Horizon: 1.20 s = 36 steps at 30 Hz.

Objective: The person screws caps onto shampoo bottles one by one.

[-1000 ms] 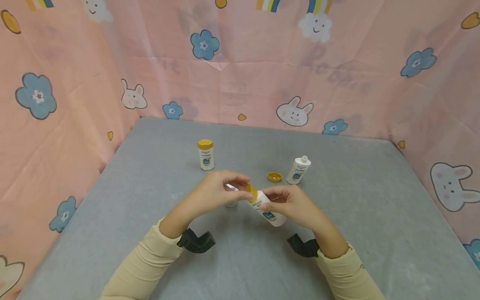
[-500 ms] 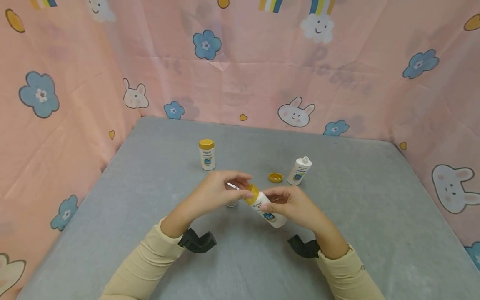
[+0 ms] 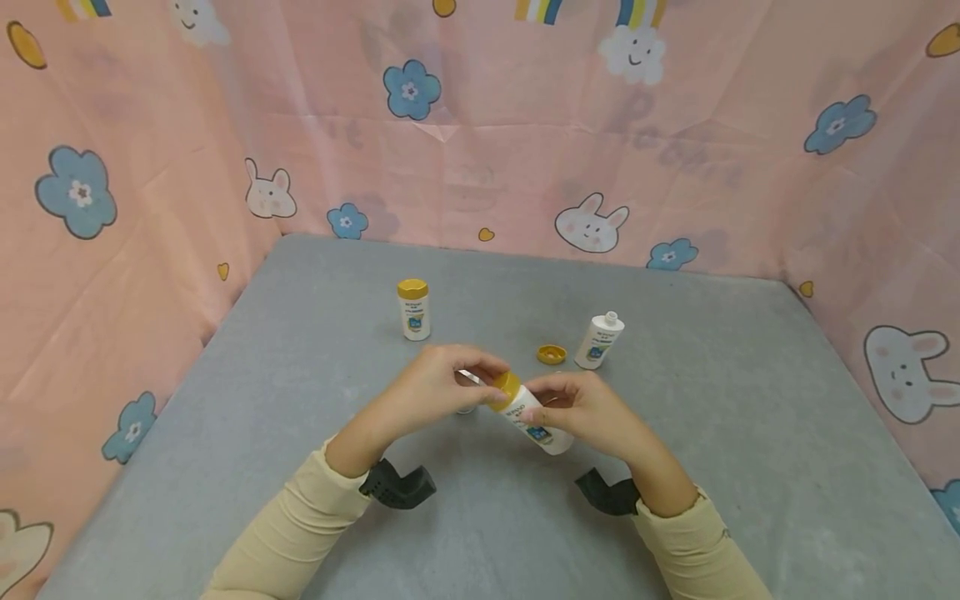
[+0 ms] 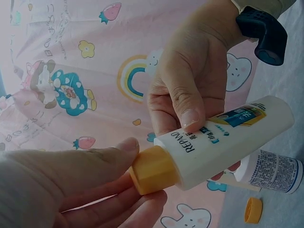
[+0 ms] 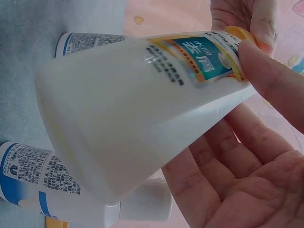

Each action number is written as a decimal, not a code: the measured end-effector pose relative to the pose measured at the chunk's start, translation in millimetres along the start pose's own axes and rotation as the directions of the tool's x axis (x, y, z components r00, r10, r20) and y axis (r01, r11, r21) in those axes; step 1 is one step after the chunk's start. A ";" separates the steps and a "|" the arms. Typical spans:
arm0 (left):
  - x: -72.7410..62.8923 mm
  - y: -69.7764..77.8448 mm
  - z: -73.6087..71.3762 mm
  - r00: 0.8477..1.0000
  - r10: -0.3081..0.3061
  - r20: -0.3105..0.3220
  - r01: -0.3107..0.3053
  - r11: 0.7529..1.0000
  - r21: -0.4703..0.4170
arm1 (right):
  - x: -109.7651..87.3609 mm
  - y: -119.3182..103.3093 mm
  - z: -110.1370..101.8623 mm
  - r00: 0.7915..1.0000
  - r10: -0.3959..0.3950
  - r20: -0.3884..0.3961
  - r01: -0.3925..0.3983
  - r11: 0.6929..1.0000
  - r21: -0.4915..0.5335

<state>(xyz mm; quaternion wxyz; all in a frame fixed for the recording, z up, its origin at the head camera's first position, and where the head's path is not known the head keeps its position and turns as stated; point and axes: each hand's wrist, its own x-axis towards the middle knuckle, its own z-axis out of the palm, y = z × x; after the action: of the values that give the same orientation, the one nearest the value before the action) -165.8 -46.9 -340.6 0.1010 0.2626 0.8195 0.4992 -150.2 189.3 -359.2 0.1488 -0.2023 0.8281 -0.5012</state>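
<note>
pink cloth (image 3: 480,158) backs a grey table (image 3: 495,533). thumb against fingers, the left hand (image 3: 442,382) pinches the yellow cap (image 4: 157,171) of a tilted bottle (image 3: 542,434), which the right hand (image 3: 588,407) grips likewise.

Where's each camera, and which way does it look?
Head: on the head, facing forward and down over the table; left hand, right hand, sleeves show.
Left wrist: worn there, facing the held bottle and its yellow cap; both hands show.
Right wrist: worn there, facing that bottle's base end; both hands show.
Both wrist views share that bottle.
</note>
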 end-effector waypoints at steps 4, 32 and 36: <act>-0.7 0.1 -0.6 1.000 -0.004 -0.003 0.004 1.000 -0.025 | 0.0 -0.1 -0.2 1.000 -0.002 0.001 0.002 1.000 0.011; -2.3 -0.4 0.0 0.994 0.110 0.006 -0.110 0.993 0.049 | -0.9 -1.0 -0.8 0.999 0.005 0.036 -0.006 1.000 0.016; -1.5 -1.5 -0.1 0.994 0.111 -0.001 -0.111 0.992 0.062 | -0.3 0.5 -1.7 0.999 0.011 0.040 -0.012 1.000 0.008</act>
<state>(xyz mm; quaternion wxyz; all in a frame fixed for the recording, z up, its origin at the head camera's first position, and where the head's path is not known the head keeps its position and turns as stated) -165.0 -48.3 -342.0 0.0629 0.3096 0.8191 0.4789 -150.8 191.0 -358.9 0.1690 -0.2068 0.8239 -0.4998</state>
